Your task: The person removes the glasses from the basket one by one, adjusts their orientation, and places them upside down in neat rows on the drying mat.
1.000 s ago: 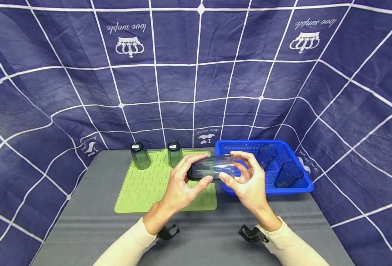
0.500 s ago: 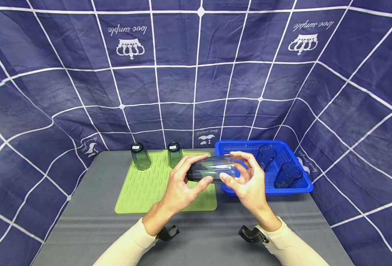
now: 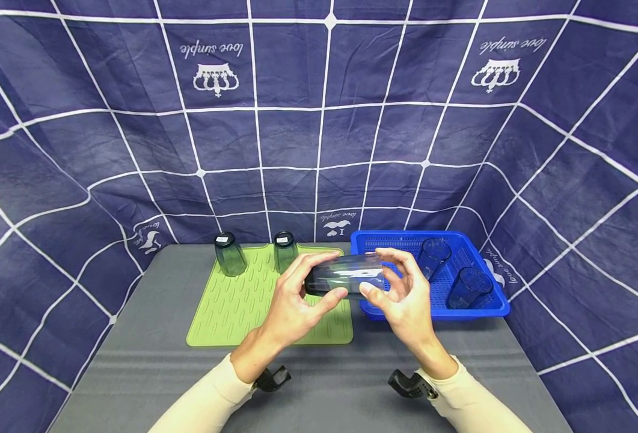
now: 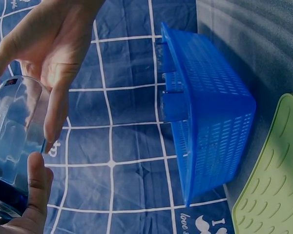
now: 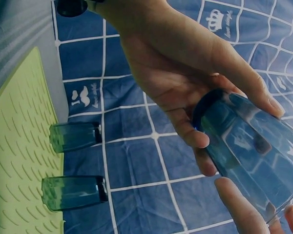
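A blue-grey drinking glass (image 3: 346, 276) lies sideways in the air between both hands, above the table. My left hand (image 3: 294, 304) grips its dark, thick base end, thumb in front and fingers behind. My right hand (image 3: 407, 300) pinches the clear rim end, thumb low on the near side and fingertips at the top edge. In the left wrist view the glass (image 4: 14, 131) shows a small dark label near its rim. From the right wrist view, the left hand (image 5: 180, 73) wraps the base of the glass (image 5: 254, 146).
Two upturned glasses, one at the left (image 3: 230, 255) and one beside it (image 3: 285, 252), stand on a green ridged mat (image 3: 232, 313). A blue basket (image 3: 373, 236) at the right holds two more glasses, a rear one (image 3: 432, 258) and a front one (image 3: 467, 288). Patterned cloth walls surround the table.
Both hands keep their hold on the glass in nearly the same place. The glass appears turned very slightly, with its highlight shifted; the head view has moved a little.
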### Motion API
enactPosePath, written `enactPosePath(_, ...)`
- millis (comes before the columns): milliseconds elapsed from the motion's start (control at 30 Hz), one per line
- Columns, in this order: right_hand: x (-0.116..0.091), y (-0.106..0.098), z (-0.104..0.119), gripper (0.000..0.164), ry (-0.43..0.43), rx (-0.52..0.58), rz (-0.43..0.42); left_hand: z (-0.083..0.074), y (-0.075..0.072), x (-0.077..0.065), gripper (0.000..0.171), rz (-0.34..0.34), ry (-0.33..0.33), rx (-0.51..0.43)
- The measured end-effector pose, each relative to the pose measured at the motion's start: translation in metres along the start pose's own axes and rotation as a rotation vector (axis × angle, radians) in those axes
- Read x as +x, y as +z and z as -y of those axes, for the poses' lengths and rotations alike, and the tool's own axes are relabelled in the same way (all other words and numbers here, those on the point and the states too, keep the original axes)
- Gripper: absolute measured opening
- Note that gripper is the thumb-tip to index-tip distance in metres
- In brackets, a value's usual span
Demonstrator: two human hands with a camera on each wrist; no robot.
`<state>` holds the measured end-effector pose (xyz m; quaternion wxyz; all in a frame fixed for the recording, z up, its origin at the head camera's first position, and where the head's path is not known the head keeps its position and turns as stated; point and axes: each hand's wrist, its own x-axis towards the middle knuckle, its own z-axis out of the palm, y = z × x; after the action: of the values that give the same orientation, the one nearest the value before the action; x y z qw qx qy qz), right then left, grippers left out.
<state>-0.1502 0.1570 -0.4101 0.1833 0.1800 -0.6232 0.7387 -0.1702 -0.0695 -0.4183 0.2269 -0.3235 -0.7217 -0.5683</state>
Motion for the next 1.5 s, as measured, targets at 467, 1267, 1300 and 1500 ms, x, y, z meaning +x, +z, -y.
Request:
enactPosePath(467,-0.001,0.001,-0.003,0.070,-0.028,0.065,0.076,-0.001,-0.004,-0.001,0.060,-0.008,-0.002,0.003)
enactPosePath(1267,0.005,-0.011,0.005,0.064,-0.112,0.033,0.096,0.002,-0.013,-0.005,0.059,-0.044,0.018,0.042)
enactPosePath(1300,0.006,-0.011,0.006,0.063,-0.117,0.029,0.093,0.003,-0.013,-0.005,0.059,-0.046,0.016,0.048)
enactPosePath(1500,0.007,-0.018,0.005,0.064,-0.167,0.008,0.083,0.004,-0.016,-0.006,0.060,-0.061,0.000,0.089)
